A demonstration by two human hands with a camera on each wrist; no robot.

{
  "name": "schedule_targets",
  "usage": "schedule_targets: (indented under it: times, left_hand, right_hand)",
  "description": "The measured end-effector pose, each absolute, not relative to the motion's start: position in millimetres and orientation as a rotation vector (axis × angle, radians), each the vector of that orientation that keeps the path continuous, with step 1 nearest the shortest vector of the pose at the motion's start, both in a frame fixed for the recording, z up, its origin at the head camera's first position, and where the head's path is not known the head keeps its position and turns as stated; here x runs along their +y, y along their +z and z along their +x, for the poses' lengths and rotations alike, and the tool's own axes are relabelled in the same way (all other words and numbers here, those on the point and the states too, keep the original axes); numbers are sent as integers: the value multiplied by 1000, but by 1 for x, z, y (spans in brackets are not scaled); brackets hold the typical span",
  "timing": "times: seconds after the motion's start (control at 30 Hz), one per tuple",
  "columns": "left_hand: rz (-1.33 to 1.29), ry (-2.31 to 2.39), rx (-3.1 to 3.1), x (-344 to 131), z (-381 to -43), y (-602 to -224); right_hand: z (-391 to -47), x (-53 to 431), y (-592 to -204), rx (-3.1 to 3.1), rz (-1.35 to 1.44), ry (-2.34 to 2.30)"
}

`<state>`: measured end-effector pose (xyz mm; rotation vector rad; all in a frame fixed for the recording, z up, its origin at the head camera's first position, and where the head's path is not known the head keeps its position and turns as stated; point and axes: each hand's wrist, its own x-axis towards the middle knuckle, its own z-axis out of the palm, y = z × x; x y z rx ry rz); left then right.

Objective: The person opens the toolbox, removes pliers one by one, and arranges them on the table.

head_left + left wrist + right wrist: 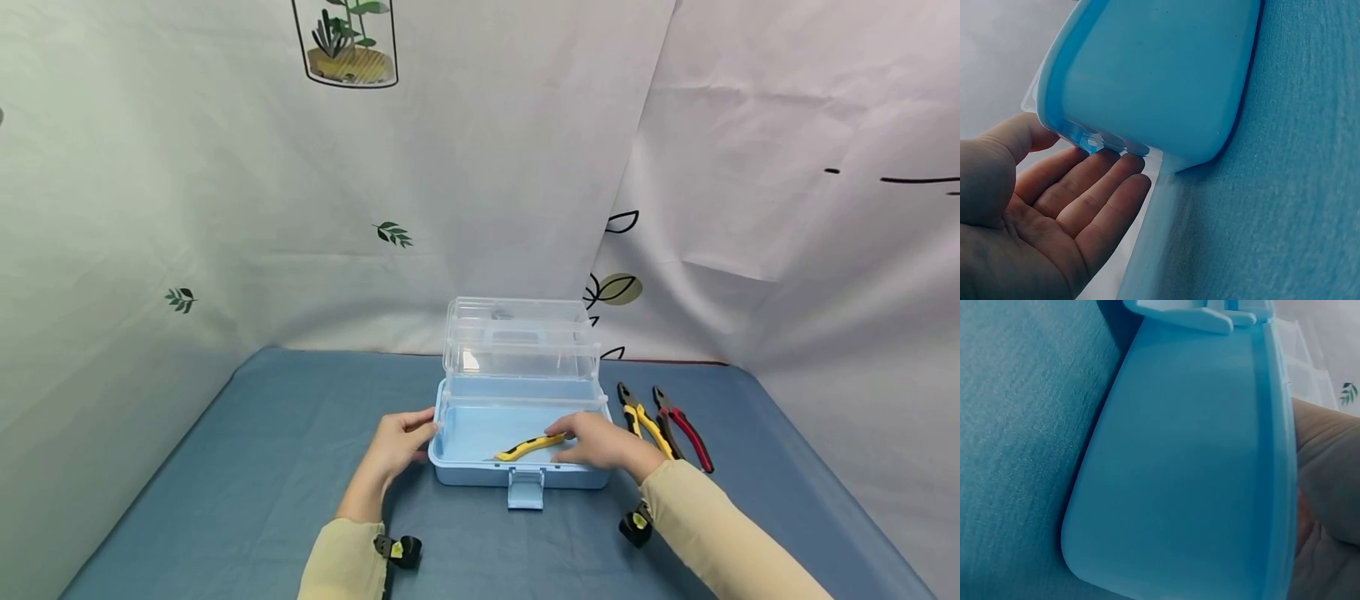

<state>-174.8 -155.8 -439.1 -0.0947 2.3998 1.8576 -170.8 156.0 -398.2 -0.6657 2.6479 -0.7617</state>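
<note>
A light blue toolbox [480, 475] with its clear lid [521, 337] raised stands on the table. My left hand [401, 442] is at its left end, thumb at the rim and fingers stretched along the back corner in the left wrist view [1066, 206]. Inside the box lies a yellow and black utility knife [525, 448], slanting, its tip to the left. My right hand [596, 440] reaches over the right wall and holds the knife's right end between fingers and thumb. In the right wrist view the box wall [1179, 456] hides most of that hand.
To the right of the box lie yellow-and-black pliers [648, 425] and red-and-black pliers [686, 429], partly beside my right forearm. The box's front latch [526, 490] hangs down. A blue cloth [300, 467] covers the table, with pale fabric walls [510, 167] around it.
</note>
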Motion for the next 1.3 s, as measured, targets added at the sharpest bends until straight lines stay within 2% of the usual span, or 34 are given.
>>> schedule_targets:
  times: [0.8,1.3]
  left_hand:
    - [-97,1838,2407,-155,-175,-439]
    - [-94,1837,2415,-156,-175,-439]
  right_hand:
    - [-181,135,-402,2699,-673,-213]
    - [-187,136,-407,2689,-669,-183]
